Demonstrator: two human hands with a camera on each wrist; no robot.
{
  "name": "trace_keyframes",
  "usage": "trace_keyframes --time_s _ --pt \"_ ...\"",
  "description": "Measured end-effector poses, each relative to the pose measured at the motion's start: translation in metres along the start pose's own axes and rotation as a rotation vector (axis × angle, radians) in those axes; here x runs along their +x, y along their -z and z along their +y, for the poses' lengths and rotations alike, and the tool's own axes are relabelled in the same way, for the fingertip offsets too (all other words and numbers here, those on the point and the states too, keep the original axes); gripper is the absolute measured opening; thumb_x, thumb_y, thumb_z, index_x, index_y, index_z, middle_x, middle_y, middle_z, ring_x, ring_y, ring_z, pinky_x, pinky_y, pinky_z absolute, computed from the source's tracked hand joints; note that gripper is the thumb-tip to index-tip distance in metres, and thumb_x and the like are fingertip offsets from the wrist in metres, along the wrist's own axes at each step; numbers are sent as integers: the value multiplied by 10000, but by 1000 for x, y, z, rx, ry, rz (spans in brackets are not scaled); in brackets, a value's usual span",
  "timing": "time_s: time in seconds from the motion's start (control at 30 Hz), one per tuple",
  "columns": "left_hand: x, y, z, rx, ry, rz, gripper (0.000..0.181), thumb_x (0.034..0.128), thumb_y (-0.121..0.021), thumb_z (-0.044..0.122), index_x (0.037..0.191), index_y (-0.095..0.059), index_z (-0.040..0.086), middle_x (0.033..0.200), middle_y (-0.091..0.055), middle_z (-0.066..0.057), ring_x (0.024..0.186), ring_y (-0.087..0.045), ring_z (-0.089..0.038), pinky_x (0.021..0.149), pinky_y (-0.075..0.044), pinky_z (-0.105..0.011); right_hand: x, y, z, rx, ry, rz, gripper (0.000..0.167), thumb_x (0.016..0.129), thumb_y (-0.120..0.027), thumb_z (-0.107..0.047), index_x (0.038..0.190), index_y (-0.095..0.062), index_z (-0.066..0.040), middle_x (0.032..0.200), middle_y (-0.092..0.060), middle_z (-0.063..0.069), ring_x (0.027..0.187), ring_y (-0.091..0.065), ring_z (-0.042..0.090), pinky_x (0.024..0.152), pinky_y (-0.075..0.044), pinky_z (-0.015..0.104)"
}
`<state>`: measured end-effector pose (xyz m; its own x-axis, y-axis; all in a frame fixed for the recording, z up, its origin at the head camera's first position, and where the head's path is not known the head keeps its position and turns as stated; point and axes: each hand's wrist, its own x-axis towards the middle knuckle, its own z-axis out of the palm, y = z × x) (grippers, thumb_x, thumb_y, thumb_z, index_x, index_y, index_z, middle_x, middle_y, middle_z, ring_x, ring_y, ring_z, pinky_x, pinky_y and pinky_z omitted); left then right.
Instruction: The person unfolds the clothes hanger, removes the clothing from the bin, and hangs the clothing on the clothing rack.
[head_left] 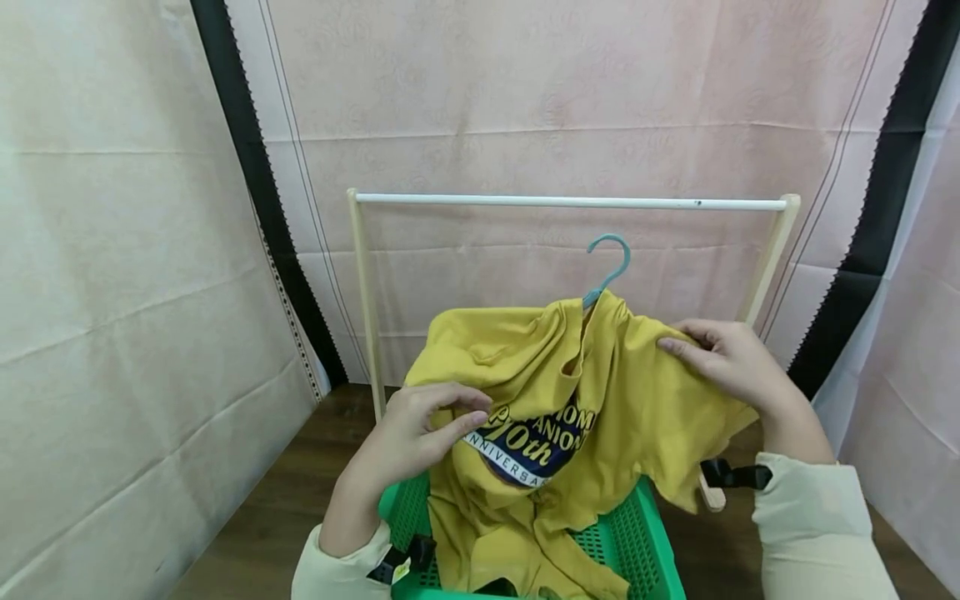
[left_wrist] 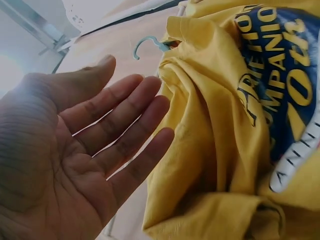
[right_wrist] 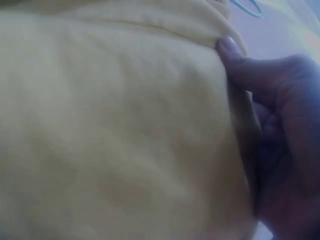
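A yellow T-shirt [head_left: 630,400] with a dark blue "10th Anniversary" print hangs on a light blue hanger [head_left: 615,267], whose hook sticks up from the neckline. The hanger's body is hidden inside the cloth. My right hand [head_left: 731,358] pinches the shirt at its right shoulder, thumb on the front and fingers behind, as the right wrist view also shows. On the other side, my left hand [head_left: 420,425] is in front of the shirt's left part. In the left wrist view its fingers [left_wrist: 125,145] are spread and hold nothing. The shirt's lower part droops into a green basket [head_left: 648,542].
Behind the shirt stands a rack with a white crossbar [head_left: 525,201] and cream posts [head_left: 365,300]; the hanger's hook is below the bar, apart from it. The basket sits on a brown wooden table [head_left: 277,508]. Pale fabric sheets [head_left: 135,250] enclose the back and sides.
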<state>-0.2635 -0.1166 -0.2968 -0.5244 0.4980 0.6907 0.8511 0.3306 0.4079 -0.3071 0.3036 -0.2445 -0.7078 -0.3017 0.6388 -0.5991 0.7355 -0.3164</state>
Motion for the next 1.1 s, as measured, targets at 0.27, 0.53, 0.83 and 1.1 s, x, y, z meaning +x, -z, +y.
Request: trace_keyframes --time_s 0.27,0.53,0.83,1.1 --pt "-4 1 -15 -7 140 -83 209 962 -699 361 1145 -725 262 1080 -725 134 984 -671 -37 860 -561 -362 36 16 3 -97 -63 -9 226 989 -663 -343 925 -765 -151 688 -611 -26 623 -495 138 565 -390 291" --pt "-5 3 -21 -10 181 -136 205 968 -695 342 1140 -737 238 1047 -738 113 958 -675 -22 848 -563 -384 57 27 5 -150 -107 14 336 987 -654 -388 1037 -777 -79 873 -726 84 746 -548 211 649 -400 347" --pt "-6 7 -21 -16 259 -178 163 968 -686 377 1109 -733 309 1003 -703 216 939 -661 -13 847 -552 -336 73 33 13 -206 -78 24 358 1000 -633 -352 1039 -756 -18 1046 -722 207 872 -622 342 758 -428 472" --pt "-7 8 -20 -4 266 -186 175 970 -679 391 1121 -731 321 1007 -703 227 948 -660 -2 836 -551 -354 73 30 15 -217 -107 9 361 996 -641 -363 1049 -753 -23 925 -729 164 735 -562 261 669 -409 402"
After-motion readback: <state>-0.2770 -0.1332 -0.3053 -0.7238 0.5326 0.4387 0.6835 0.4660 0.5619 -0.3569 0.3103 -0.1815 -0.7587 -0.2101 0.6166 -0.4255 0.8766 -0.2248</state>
